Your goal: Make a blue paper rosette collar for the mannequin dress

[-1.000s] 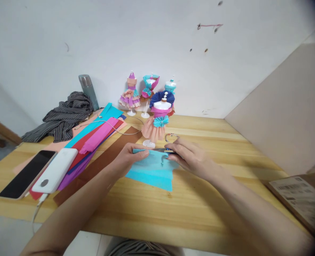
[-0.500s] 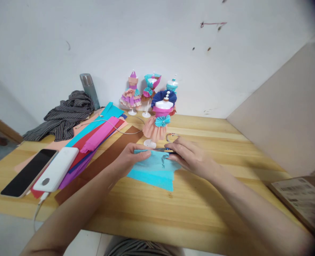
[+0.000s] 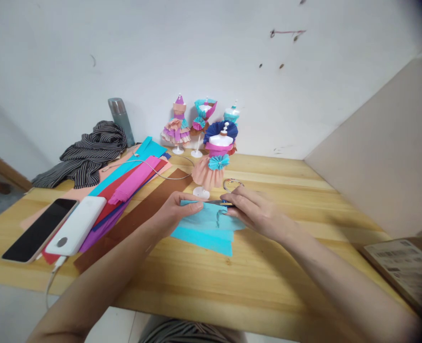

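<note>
My left hand [image 3: 178,209] is closed, its thumb and fingers pinching the upper left edge of a folded sheet of light blue crepe paper [image 3: 205,221]. At the paper's top edge my right hand [image 3: 252,207] is closed around scissors [image 3: 218,202]; their slim metal blades point left toward my left fingertips, and the fingers hide most of the handles. A lower layer of brighter blue paper hangs just above or rests on the table; I cannot tell which. Directly behind the hands stands a small white dress form [image 3: 221,139] wearing a pink top, a peach pleated skirt and a blue rosette.
Several more dressed forms [image 3: 177,126] stand by the wall. Coloured crepe paper strips [image 3: 135,181], a brown strip [image 3: 160,200], a phone [image 3: 39,231], a white power bank [image 3: 77,226], striped cloth [image 3: 92,147] and a bottle [image 3: 121,119] lie left. A cardboard box [image 3: 398,259] is right.
The scissor blades show a little more along the paper's top edge. Both hands stay almost in place, and the whole view has shifted very slightly.
</note>
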`<action>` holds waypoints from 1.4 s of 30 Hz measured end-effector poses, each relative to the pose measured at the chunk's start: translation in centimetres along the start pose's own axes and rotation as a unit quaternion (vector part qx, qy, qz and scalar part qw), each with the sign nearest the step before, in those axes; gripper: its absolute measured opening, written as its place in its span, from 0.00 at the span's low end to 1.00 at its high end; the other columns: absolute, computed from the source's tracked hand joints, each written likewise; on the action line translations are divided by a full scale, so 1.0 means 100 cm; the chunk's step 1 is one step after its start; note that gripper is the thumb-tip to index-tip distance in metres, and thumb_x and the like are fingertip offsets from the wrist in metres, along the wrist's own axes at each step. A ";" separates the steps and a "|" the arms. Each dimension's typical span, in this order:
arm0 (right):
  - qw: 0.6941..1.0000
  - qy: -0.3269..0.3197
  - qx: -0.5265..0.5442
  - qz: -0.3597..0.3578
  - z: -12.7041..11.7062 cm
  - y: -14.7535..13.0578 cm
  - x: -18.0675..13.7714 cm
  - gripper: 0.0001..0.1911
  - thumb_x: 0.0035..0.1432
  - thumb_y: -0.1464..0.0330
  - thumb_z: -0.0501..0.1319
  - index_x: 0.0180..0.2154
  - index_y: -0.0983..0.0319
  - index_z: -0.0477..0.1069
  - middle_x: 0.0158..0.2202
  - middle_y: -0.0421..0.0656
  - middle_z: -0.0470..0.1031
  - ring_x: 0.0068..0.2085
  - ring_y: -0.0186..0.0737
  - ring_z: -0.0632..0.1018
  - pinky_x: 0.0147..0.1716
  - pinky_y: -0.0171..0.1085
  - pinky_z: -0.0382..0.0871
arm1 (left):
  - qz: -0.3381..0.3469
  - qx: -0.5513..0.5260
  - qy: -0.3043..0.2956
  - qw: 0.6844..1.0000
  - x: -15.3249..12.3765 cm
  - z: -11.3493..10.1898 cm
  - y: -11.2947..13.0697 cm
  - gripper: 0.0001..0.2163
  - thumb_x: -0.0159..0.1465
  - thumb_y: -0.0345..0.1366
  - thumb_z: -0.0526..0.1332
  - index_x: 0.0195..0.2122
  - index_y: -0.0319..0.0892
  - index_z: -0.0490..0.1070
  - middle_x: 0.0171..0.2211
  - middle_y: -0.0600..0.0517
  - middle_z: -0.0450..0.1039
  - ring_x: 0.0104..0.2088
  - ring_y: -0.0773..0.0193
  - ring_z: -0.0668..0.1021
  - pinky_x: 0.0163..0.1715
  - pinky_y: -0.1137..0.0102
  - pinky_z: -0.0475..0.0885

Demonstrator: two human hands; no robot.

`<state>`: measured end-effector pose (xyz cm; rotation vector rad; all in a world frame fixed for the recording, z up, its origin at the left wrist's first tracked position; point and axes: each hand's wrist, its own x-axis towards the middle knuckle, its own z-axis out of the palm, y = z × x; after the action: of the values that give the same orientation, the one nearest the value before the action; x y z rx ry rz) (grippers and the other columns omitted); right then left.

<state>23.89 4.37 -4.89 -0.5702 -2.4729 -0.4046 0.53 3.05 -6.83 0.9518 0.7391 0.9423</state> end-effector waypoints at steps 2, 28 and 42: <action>1.000 -0.003 0.001 0.002 0.000 0.000 0.001 0.13 0.69 0.65 0.50 0.47 0.66 0.66 0.33 0.48 0.73 0.32 0.39 0.75 0.28 0.34 0.69 | 0.001 0.000 0.002 1.000 0.000 0.000 0.000 0.13 0.46 0.41 0.74 0.31 0.41 0.82 0.28 0.50 0.80 0.27 0.63 0.78 0.32 0.69 0.72; 0.999 0.047 -0.022 0.002 0.007 0.000 -0.004 0.11 0.69 0.67 0.50 0.45 0.66 0.68 0.30 0.47 0.72 0.30 0.38 0.73 0.26 0.34 0.66 | -0.021 0.041 -0.026 0.999 0.000 -0.006 0.005 0.13 0.49 0.41 0.72 0.29 0.35 0.81 0.24 0.48 0.79 0.22 0.65 0.77 0.27 0.72 0.72; 0.998 0.053 -0.032 -0.014 0.004 -0.002 0.006 0.11 0.68 0.69 0.49 0.46 0.66 0.66 0.32 0.48 0.73 0.31 0.38 0.75 0.27 0.33 0.68 | -0.011 0.031 -0.019 0.999 -0.001 -0.004 0.004 0.12 0.48 0.41 0.72 0.26 0.36 0.80 0.23 0.49 0.79 0.21 0.66 0.76 0.25 0.73 0.71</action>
<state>23.15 4.56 -4.91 -0.5283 -2.3763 -0.5143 0.05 3.24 -6.59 1.0118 0.7498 0.8833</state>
